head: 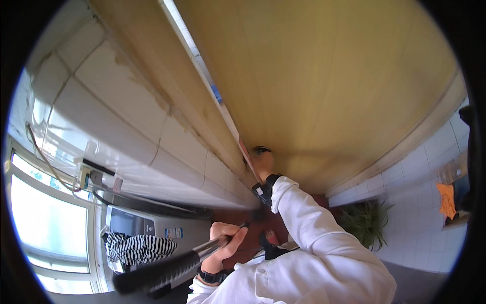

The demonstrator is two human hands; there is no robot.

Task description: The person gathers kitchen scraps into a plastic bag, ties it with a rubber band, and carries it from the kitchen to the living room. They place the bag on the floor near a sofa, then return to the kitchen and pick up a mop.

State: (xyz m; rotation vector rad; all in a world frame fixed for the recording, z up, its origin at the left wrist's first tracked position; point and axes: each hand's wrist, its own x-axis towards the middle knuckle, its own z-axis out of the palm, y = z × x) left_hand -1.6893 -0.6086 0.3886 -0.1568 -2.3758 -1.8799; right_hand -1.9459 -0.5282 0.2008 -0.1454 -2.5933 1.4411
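Observation:
My left hand is wrapped around a long-handled pole with a metal shaft and a thick black ribbed grip. The grip end points toward the lower left of the view. Where the pole's other end finishes I cannot make out. My right hand, somewhat blurred, is at the dark metal handle of a yellowish wooden door, with its fingers on it. Between the door and its wooden frame runs a narrow bright gap.
On the left, a striped black-and-white cloth lies over a washing machine by a bright window. White tiled wall borders the frame. At right are a leafy plant and an orange cloth. The floor is reddish.

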